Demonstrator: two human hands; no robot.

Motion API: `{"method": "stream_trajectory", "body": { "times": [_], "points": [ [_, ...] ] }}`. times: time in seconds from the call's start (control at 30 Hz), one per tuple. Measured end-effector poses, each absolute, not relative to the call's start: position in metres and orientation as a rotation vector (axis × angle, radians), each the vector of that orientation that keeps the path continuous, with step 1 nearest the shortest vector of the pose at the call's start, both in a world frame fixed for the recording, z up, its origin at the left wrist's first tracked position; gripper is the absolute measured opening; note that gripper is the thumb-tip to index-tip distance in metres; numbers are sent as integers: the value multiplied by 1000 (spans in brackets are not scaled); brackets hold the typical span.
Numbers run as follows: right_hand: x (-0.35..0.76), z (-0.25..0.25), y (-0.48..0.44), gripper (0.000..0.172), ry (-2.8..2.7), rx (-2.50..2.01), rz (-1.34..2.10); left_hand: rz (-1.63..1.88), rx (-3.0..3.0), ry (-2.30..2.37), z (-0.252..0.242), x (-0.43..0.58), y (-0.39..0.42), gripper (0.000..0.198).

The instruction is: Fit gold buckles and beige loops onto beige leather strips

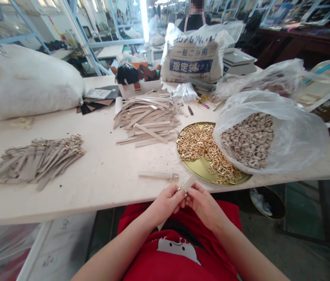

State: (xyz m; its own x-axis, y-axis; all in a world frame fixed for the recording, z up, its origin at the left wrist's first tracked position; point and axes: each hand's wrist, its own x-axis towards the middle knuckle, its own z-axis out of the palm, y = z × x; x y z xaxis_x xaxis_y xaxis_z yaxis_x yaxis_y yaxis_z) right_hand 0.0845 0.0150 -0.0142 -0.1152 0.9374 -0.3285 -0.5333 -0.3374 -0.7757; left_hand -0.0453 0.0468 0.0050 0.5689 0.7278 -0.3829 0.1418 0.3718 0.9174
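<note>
At the table's front edge my left hand point(169, 198) and my right hand point(201, 201) meet, both closed on one beige strap point(188, 182) with a small gold buckle between the fingers. The fingertips hide most of the buckle. Just beyond them a finished-looking strap with a buckle point(157, 175) lies flat. To the right stands a round gold tray point(201, 168) heaped with gold buckles point(196, 140). A clear plastic bag point(296, 136) full of beige loops point(249, 140) rests partly over the tray. Loose beige straps point(147, 117) are piled behind.
Buckled straps point(39, 160) form a heap at the left. A big white sack point(27, 82) sits behind it. At the back are a printed sack point(192, 58), a box of dark items point(138, 84) and yellow-handled cutters point(202, 100). A person point(196, 17) is beyond.
</note>
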Motion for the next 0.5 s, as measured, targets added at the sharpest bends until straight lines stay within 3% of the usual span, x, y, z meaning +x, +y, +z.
{"method": "stream_trajectory", "body": {
  "times": [0.5],
  "points": [
    [87,-14,17,19,-409,-929,1841,429,1248,1008,-9,-48,47,31]
  ]
}}
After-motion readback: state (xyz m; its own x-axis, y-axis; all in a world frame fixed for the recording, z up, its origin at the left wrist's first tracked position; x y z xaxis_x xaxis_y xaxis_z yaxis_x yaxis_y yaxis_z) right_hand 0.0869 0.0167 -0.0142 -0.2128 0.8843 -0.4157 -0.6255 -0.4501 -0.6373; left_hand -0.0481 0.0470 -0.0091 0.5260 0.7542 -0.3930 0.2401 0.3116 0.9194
